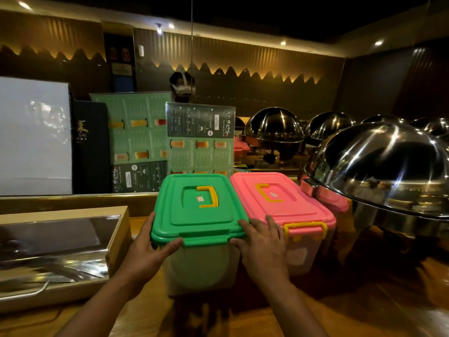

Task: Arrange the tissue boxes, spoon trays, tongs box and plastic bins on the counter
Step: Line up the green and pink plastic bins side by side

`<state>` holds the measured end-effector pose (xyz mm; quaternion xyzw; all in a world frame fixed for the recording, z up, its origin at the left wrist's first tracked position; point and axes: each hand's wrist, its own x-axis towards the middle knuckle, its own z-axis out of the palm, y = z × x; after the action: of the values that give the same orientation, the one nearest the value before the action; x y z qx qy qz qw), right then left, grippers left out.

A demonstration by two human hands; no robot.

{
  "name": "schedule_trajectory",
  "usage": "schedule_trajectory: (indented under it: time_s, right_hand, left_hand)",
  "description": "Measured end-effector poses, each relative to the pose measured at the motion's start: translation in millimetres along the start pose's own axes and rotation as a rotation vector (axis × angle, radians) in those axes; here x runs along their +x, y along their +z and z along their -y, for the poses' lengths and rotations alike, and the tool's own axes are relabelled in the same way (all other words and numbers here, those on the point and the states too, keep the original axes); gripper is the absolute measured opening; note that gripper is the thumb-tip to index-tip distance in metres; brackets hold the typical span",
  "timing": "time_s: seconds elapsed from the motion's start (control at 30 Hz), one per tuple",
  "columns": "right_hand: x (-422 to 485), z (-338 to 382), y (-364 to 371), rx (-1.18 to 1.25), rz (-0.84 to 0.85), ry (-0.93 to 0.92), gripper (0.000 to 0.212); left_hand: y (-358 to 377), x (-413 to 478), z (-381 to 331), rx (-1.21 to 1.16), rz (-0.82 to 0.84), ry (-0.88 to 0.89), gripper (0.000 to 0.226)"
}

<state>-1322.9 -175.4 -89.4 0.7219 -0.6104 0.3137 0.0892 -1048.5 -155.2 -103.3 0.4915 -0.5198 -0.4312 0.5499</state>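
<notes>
counter point(364, 310): wooden top, carrying everything; running left to right under the bins.
chafing dome point(379, 166): big steel lid sitting at right, crowding the row's far end.
tongs box point(56, 251): shallow tan box with a shiny liner, lying at left, near the green bin but apart from it.
menu cards point(199, 139): standing upright behind the bins, leaning on the back ledge.
green bin point(194, 207): green-lidded clear tub, standing upright on the counter mid-frame, right side touching or almost touching the pink one; cannot tell which.
pink bin point(281, 200): pink lid, yellow latch facing the camera, sitting just beside the green bin; another pink lid showing behind it at right.
left hand point(145, 249): gripping the green bin's left front corner, thumb pressing under the lid rim, fingers wrapping the side.
right hand point(262, 242): fingers curling over the green bin's right front corner, wedging between the two lids, resting partly on the pink lid.
step: likely squaring the green bin against the pink one.
doing it well: pushing evenly with both hands, keeping front edges flush, sliding rather than lifting, pulling the right fingers clear before closing the gap.
</notes>
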Motion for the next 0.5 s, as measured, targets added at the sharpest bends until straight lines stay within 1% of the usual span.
schedule_trajectory:
  time_s: [0.03,0.17,0.23,0.33,0.43,0.5]
  right_hand:
    - [-0.3,0.1,-0.2,0.008,-0.002,0.004,0.056]
    - [-0.8,-0.9,-1.7,0.018,0.005,0.001,0.056]
    - [-0.3,-0.8,-3.0,0.014,0.02,0.003,0.055]
    - [-0.7,0.0,-3.8,0.015,0.027,0.01,0.055]
    - [-1.0,-0.7,-1.6,0.024,0.007,0.013,0.055]
    - [-0.9,-2.2,-1.0,0.019,0.019,0.004,0.053]
  left_hand:
    - [-0.4,-0.2,0.5,0.0,0.0,0.001,0.109]
    - [0.8,-0.4,1.9,-0.008,-0.015,0.002,0.087]
    - [0.9,-0.2,2.3,-0.001,-0.014,-0.002,0.084]
    - [1.6,-1.2,-0.4,-0.013,-0.005,-0.01,0.085]
    - [2.3,-2.8,-4.7,-0.018,0.004,-0.007,0.098]
    - [0.9,-2.8,-5.6,0.0,0.014,-0.003,0.101]
